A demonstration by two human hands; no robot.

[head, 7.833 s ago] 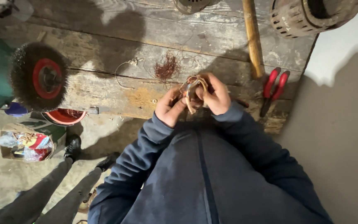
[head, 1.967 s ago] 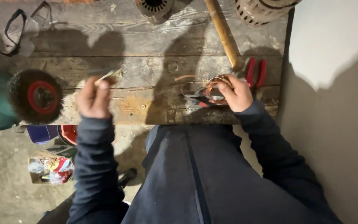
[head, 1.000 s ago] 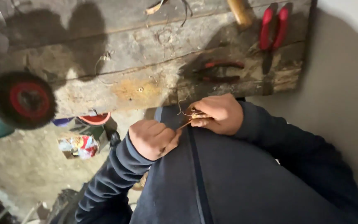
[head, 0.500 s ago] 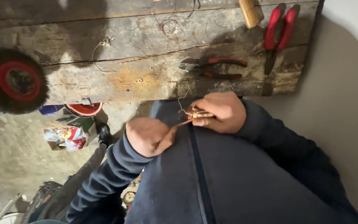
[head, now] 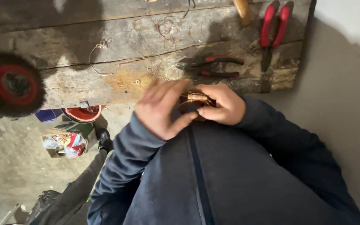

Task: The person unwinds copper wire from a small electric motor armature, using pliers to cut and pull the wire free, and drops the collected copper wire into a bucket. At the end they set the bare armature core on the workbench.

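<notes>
- Since a moment ago, the left hand (head: pixel 160 109) has risen from the jacket, fingers now spread, blurred, against the small copper-wire coil (head: pixel 195 100).
- The right hand (head: pixel 223 105) pinches that coil at chest height, below the worn wooden bench (head: pixel 105 54).
- Seemingly mid-winding; next calls for a steady grip.

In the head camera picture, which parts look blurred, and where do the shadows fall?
Head view: the left hand is smeared by motion blur; the right hand and the copper wire coil look a little sharper. Dark shadows cross the wooden bench; the red-handled pliers stay readable.
</notes>
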